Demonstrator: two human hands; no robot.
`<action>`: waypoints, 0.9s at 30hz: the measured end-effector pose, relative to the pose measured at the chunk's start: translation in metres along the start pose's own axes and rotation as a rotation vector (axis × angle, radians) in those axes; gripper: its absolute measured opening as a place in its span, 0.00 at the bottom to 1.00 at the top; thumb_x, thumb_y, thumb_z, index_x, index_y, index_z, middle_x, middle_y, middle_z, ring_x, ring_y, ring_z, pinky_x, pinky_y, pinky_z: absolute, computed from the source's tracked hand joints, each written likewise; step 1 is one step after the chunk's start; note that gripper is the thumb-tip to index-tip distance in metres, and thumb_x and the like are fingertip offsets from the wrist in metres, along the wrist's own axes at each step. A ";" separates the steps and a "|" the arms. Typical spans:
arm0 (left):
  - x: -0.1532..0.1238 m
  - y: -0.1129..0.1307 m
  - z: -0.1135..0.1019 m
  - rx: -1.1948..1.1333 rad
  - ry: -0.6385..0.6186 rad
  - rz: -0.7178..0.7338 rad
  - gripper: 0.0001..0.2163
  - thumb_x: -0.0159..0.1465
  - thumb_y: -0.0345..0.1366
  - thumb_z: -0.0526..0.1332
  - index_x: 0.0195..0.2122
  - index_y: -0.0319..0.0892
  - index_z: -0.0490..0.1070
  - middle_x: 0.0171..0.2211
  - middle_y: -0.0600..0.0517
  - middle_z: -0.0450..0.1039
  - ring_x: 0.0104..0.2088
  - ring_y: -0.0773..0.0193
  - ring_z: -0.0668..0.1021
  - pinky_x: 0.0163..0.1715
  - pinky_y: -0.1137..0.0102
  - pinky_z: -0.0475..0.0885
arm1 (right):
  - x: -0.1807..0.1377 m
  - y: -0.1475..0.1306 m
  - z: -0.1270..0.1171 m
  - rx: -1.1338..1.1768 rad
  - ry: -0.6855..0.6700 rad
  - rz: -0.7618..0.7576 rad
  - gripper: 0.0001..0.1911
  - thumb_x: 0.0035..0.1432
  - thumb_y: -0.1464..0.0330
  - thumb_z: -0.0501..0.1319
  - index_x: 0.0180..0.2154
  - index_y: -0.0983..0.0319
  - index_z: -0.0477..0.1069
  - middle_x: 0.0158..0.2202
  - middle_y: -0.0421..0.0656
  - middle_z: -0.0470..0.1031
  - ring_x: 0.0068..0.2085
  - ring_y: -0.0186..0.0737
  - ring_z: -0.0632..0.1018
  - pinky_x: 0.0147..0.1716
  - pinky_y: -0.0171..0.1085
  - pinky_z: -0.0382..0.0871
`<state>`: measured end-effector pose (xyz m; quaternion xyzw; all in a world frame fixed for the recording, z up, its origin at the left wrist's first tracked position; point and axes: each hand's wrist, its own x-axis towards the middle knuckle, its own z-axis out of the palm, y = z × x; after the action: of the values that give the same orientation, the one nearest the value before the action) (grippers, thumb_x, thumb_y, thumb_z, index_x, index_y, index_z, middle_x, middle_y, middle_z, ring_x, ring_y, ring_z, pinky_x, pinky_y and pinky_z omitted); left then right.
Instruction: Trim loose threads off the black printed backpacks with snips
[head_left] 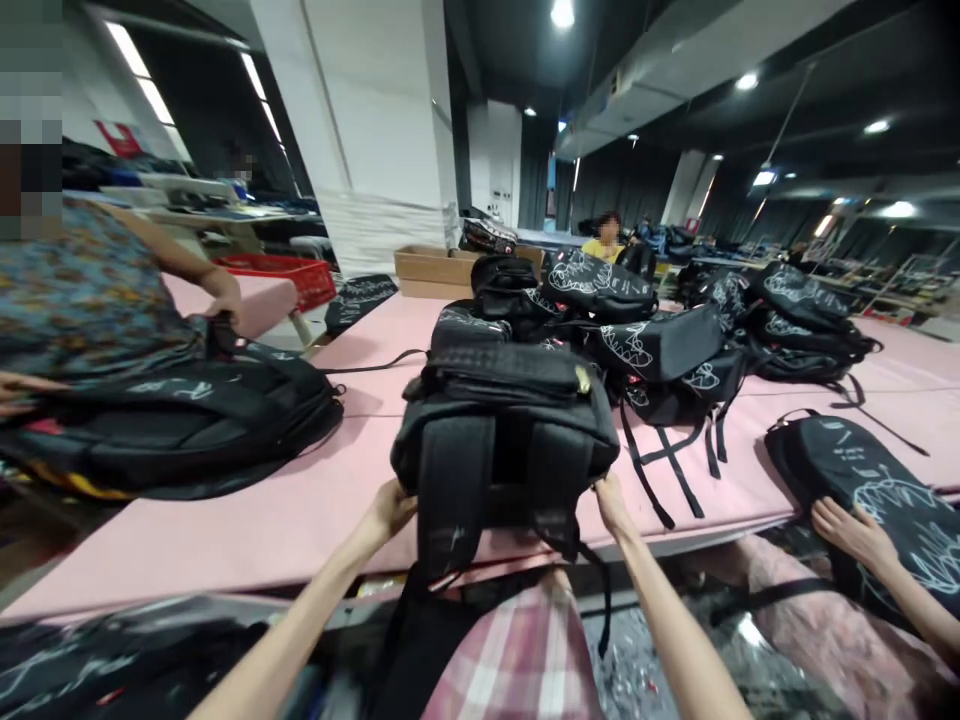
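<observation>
Straight ahead, a black backpack (517,410) is held up at the near edge of the pink table, its two padded shoulder straps facing me and hanging down. My left hand (394,505) grips its lower left corner, the fingertips partly hidden behind the fabric. On the opposite side, my right hand (609,498) is closed on the lower right corner, its fingers also mostly hidden under the bag. A loose webbing strap (606,600) dangles below, by my right forearm.
The pink table (300,540) bears a pile of black backpacks with white scribble prints (600,285). At left, a person handles another black backpack (195,420). A co-worker's hand (855,530) rests on a printed bag (900,490) at right. Behind stand a cardboard box (431,272) and a red crate (300,280).
</observation>
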<state>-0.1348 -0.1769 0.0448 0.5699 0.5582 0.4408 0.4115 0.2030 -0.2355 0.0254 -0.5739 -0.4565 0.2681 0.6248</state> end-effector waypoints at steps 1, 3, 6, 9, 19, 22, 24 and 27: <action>-0.001 -0.001 0.004 0.002 0.000 0.002 0.11 0.43 0.40 0.62 0.14 0.42 0.61 0.11 0.55 0.61 0.21 0.61 0.70 0.19 0.69 0.68 | -0.003 0.005 0.002 0.008 -0.009 0.000 0.19 0.47 0.51 0.57 0.20 0.59 0.64 0.16 0.38 0.64 0.21 0.36 0.66 0.21 0.36 0.64; -0.003 -0.001 0.007 0.010 0.005 0.013 0.09 0.41 0.37 0.62 0.13 0.42 0.60 0.11 0.56 0.62 0.20 0.63 0.69 0.19 0.70 0.68 | -0.006 0.010 0.004 0.026 -0.029 0.000 0.19 0.46 0.51 0.58 0.21 0.60 0.65 0.18 0.39 0.66 0.22 0.36 0.68 0.22 0.35 0.66; -0.004 -0.002 0.002 0.012 -0.030 0.062 0.06 0.40 0.37 0.61 0.18 0.41 0.66 0.18 0.54 0.70 0.24 0.61 0.71 0.25 0.67 0.71 | -0.005 0.008 -0.001 0.052 -0.064 -0.007 0.19 0.48 0.52 0.58 0.27 0.62 0.70 0.25 0.43 0.73 0.29 0.40 0.73 0.30 0.37 0.69; -0.005 0.001 -0.006 0.019 -0.096 0.090 0.10 0.41 0.39 0.61 0.23 0.39 0.69 0.23 0.49 0.73 0.27 0.57 0.74 0.29 0.64 0.73 | -0.003 0.003 -0.009 0.082 -0.087 -0.026 0.20 0.49 0.52 0.58 0.35 0.62 0.72 0.36 0.45 0.76 0.38 0.43 0.75 0.39 0.39 0.69; -0.056 0.139 -0.017 0.347 0.192 1.062 0.17 0.60 0.28 0.51 0.49 0.48 0.65 0.49 0.50 0.68 0.51 0.60 0.68 0.54 0.62 0.62 | -0.022 -0.108 -0.011 -0.149 0.182 -0.634 0.14 0.62 0.64 0.50 0.44 0.60 0.70 0.44 0.47 0.73 0.44 0.42 0.74 0.45 0.44 0.67; -0.055 0.176 -0.008 0.538 0.161 1.261 0.15 0.62 0.25 0.47 0.46 0.43 0.67 0.45 0.48 0.69 0.48 0.61 0.70 0.49 0.63 0.65 | -0.025 -0.144 -0.004 -0.327 0.074 -0.882 0.13 0.61 0.70 0.52 0.44 0.57 0.70 0.44 0.45 0.73 0.46 0.42 0.73 0.46 0.44 0.67; -0.051 0.191 -0.001 0.680 0.170 1.326 0.13 0.63 0.28 0.50 0.47 0.39 0.66 0.45 0.46 0.70 0.46 0.59 0.70 0.46 0.63 0.67 | -0.024 -0.154 0.000 -0.405 0.014 -0.933 0.15 0.60 0.73 0.51 0.46 0.57 0.69 0.45 0.45 0.73 0.47 0.42 0.73 0.45 0.43 0.68; -0.048 0.202 0.008 0.955 0.181 1.361 0.09 0.62 0.32 0.53 0.43 0.38 0.67 0.39 0.45 0.71 0.40 0.57 0.71 0.38 0.64 0.69 | -0.020 -0.153 0.002 -0.474 -0.009 -0.965 0.19 0.59 0.76 0.50 0.50 0.57 0.67 0.48 0.45 0.71 0.49 0.42 0.72 0.46 0.43 0.68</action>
<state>-0.0714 -0.2320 0.2352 0.8580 0.2498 0.3534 -0.2766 0.1629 -0.2821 0.1671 -0.4229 -0.7192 -0.1575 0.5283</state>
